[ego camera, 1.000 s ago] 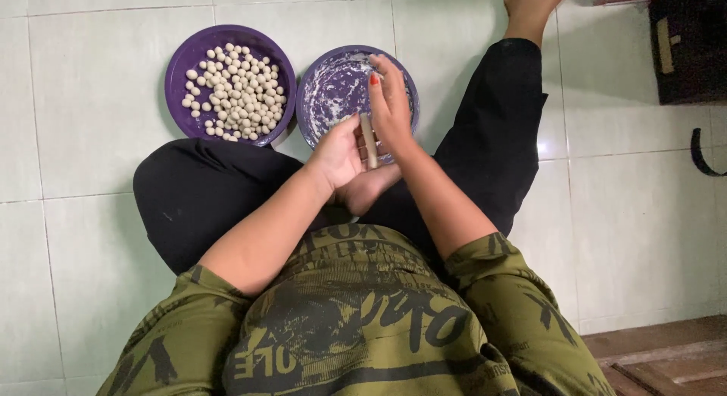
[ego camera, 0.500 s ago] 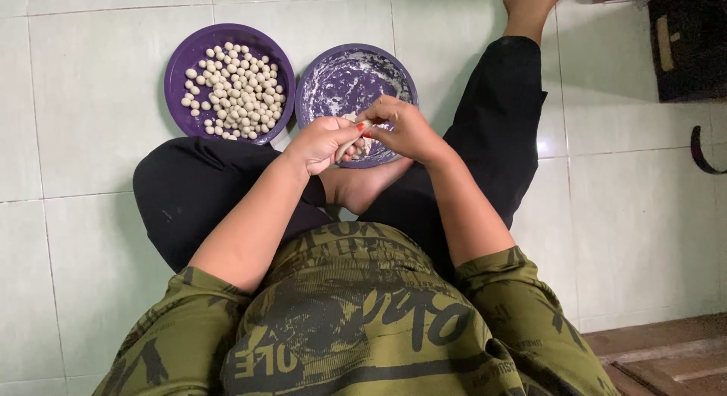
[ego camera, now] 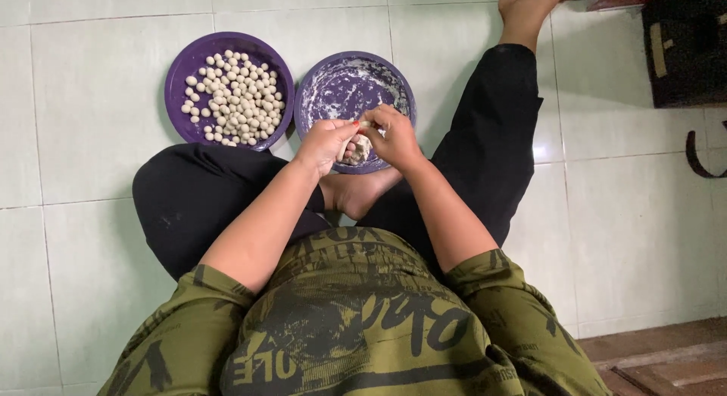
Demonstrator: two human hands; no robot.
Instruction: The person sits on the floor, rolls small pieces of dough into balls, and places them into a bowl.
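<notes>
I sit on a tiled floor with two purple bowls in front of me. The left purple bowl (ego camera: pixel 180 76) holds several small pale dough balls (ego camera: pixel 236 98). The right purple bowl (ego camera: pixel 344 84) is smeared with white flour. Over its near rim my left hand (ego camera: pixel 327 143) is closed around a pale dough piece (ego camera: pixel 358 148). My right hand (ego camera: pixel 394 136) pinches the top end of the same dough with its fingertips. The two hands touch each other.
My legs in black trousers spread to both sides, one bare foot (ego camera: pixel 356 190) tucked under the hands, the other foot (ego camera: pixel 524 5) stretched to the top. A dark box (ego camera: pixel 685 48) stands at the top right. A wooden step (ego camera: pixel 659 354) lies at bottom right.
One second ago my hands were flat, rolling a dough rope between the palms. They have since curled shut around the dough and dropped to the bowl's near rim, pinching at it.
</notes>
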